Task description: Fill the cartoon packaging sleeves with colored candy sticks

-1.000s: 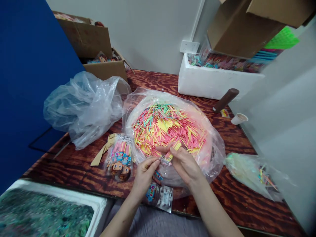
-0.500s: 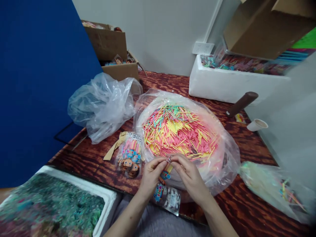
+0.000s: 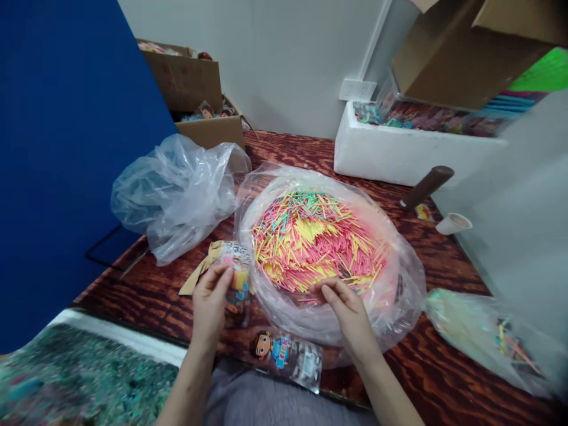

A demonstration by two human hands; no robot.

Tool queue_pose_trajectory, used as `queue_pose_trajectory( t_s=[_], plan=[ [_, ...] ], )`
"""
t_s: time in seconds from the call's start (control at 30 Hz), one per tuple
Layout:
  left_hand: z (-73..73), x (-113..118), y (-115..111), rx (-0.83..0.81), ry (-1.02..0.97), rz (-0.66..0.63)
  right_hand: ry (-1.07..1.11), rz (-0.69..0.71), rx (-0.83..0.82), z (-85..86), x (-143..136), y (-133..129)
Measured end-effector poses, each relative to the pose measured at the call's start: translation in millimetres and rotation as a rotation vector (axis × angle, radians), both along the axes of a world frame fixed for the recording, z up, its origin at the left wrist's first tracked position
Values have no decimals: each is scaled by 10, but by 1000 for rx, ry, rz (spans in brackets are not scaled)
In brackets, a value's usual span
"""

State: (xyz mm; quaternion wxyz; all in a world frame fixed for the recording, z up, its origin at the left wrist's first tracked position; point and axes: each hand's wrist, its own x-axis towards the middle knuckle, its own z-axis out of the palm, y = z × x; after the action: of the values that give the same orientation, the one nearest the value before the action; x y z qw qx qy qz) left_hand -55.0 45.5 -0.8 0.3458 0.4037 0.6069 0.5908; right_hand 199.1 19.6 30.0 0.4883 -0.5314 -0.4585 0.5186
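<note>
Two hands of yours work apart: your left hand (image 3: 209,299), left of the plastic-lined basin (image 3: 284,312) of coloured sticks (image 3: 328,239), has thumb and fingers together at a filled stick packet (image 3: 239,294); you cannot tell whether it grips. Your right hand (image 3: 348,310), over the basin's near edge, curls loosely, a small gap between thumb and fingertips, nothing visible in it. On your worktop (image 3: 146,299), a cartoon-printed packet (image 3: 286,356) lies just in front of the basin, a crumpled clear bag (image 3: 184,198) left of it.
</note>
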Motion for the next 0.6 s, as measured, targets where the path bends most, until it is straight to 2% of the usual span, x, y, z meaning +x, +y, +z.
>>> queue_pose_trajectory(
  t_s=[0.07,0.13,0.23,0.33,0.4,0.5,0.6],
  plan=[
    [-117,-132,206,31,275,110,-14,-5,-23,-136,56,35],
    [-213,-185,361,18,618,143,-58,10,-12,-242,82,97],
    [-237,-157,427,-19,933,172,-256,20,82,-312,75,309],
    [-129,-77,328,5,995,225,-603,-14,267,-309,24,686],
    [-46,-32,234,45,971,196,-862,-46,370,-305,-40,969],
    [6,-3,117,85,894,96,-1212,-66,401,-323,-171,1307],
    [-23,-16,45,79,805,26,-1378,-71,370,-349,-297,1477]
  ],
)
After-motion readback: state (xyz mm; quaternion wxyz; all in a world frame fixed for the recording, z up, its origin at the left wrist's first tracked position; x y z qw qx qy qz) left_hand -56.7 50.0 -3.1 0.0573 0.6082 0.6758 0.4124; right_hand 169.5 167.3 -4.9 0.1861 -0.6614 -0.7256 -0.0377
